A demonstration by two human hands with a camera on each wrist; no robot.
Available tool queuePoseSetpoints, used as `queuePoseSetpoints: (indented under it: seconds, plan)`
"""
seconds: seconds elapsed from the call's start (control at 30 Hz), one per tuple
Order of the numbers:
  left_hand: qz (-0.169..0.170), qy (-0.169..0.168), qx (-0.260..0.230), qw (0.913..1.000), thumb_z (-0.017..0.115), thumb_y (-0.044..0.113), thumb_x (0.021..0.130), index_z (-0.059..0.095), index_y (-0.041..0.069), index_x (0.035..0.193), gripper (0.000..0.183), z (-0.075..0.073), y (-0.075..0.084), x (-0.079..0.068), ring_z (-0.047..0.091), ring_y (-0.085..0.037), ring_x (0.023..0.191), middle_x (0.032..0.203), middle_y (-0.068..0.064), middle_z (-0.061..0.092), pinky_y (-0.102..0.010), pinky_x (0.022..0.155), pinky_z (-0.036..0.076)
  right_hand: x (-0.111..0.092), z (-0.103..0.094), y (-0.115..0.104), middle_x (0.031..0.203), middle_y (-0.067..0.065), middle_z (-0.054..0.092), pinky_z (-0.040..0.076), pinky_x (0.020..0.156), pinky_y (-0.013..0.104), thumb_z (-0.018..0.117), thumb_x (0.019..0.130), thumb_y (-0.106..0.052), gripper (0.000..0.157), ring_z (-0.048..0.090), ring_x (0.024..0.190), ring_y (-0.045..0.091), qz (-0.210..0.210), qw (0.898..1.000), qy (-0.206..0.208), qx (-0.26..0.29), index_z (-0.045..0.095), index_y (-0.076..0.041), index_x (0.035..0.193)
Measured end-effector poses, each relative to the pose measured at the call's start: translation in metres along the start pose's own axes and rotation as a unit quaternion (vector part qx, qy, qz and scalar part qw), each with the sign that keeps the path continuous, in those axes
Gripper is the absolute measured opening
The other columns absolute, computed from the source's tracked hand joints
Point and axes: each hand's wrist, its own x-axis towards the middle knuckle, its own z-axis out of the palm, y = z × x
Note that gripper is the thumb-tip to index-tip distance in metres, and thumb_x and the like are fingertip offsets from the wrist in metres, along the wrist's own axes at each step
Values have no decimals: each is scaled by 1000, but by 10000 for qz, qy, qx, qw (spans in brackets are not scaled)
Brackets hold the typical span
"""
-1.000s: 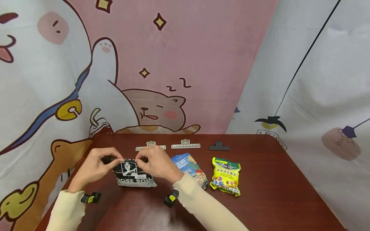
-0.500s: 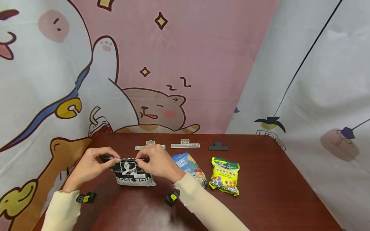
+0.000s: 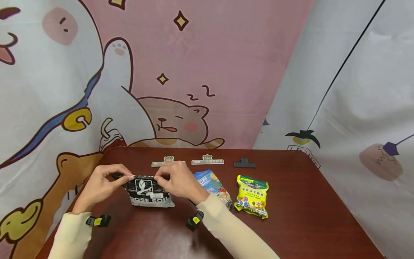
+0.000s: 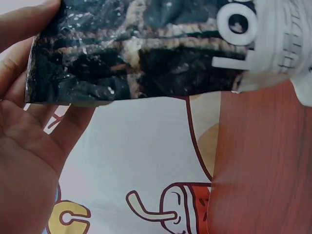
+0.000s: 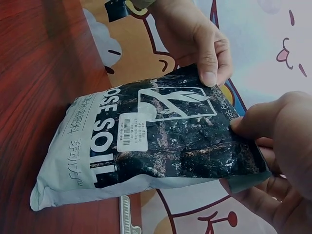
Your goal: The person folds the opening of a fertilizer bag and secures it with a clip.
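A black and white bag of rose soil (image 3: 150,198) stands upright at the left of the table. My left hand (image 3: 105,185) pinches its top edge near the left corner, thumb in front. Farther right along the same edge, my right hand (image 3: 179,181) pinches with thumb and fingers. In the right wrist view the bag (image 5: 161,131) shows a barcode sticker, and its top looks flat between both hands. Only the bag's dark side and part of its white base are seen in the left wrist view.
A blue bag (image 3: 213,187) lies right of my right hand, partly hidden by the wrist. Beyond it is a yellow bag (image 3: 252,196). Along the back edge lie two pale clips with ruler-like bars (image 3: 207,160) and a black clip (image 3: 244,163). A printed cloth hangs behind.
Both hands have slid slightly apart along the bag's top edge, the left to the left and the right to the right. The bag has stayed in place.
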Motion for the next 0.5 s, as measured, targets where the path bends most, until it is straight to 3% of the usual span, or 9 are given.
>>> queuePoseSetpoints:
  seconds: [0.27,0.5]
  plan:
    - [-310,38,-207,9993,80,13,90,78,20,96,9,0,-21,-3,64,-7,76,91,6,75,-26,58,52,-3,-2,1,88,-8,75,43,67,6,73,95,-20,7,59,74,-5,192,9998,-19,-37,79,-18,95]
    - [-526,93,-286,9982,79,18,91,77,18,101,9,-3,-28,-8,68,-8,87,98,3,75,-25,66,56,-6,-5,4,84,-8,73,44,68,6,74,93,-17,5,60,72,-5,86,9998,158,-48,78,-18,90]
